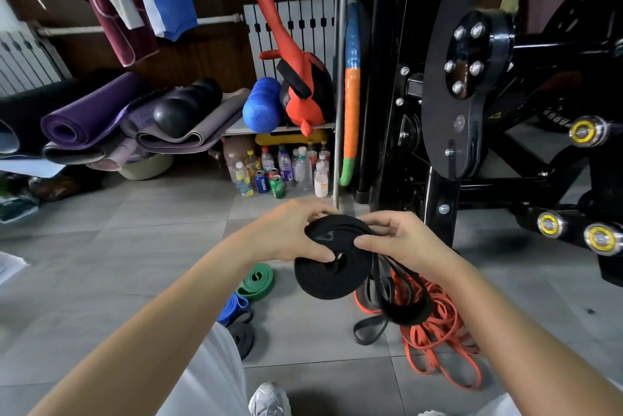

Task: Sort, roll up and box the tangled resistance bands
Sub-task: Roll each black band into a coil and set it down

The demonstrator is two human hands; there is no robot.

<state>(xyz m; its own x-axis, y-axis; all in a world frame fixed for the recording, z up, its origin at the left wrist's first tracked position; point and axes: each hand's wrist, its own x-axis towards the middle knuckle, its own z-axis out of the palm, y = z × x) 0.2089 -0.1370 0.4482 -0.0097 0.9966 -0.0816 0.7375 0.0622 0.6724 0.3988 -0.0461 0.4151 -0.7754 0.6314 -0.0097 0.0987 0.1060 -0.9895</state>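
Left hand, right hand hold black band; PEPSI can beyond

Grey tiled floor, white radiator

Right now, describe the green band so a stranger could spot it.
On the grey tiled floor, below the left hand, three rolled bands lie in a row. The green band is farthest, beyond the blue band and dark grey band; only it is green.
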